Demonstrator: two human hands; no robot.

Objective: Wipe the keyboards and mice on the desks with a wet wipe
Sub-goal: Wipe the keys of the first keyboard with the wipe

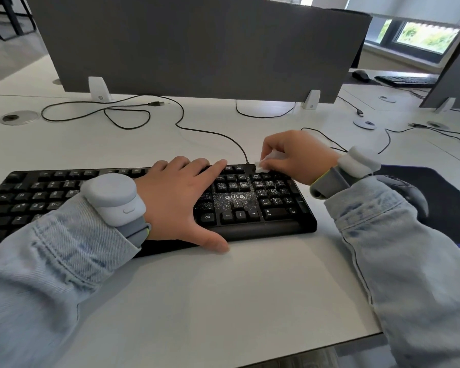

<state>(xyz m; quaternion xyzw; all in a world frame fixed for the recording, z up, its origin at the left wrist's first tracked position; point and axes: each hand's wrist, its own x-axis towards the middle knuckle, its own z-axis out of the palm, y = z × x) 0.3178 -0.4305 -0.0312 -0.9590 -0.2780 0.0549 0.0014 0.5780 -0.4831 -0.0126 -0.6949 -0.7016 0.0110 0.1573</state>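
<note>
- While a small crumpled white wet wipe (pixel 261 166) is pinched in the curled fingers of the right hand (pixel 298 155), the far right corner of the black corded keyboard (pixel 237 200) is being rubbed.
- The keyboard is steadied under the left hand (pixel 178 197), laid flat with fingers straight.
- White specks are seen between the hands, so wiping is judged unfinished.
- A dark mouse (pixel 409 192), beside the right wrist, appears untouched.

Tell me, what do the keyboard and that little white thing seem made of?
The keyboard looks like matte black plastic, with moulded keycaps and white specks. The wet wipe, pinched by the right hand, looks like soft thin fabric or paper, crumpled into folds.
</note>
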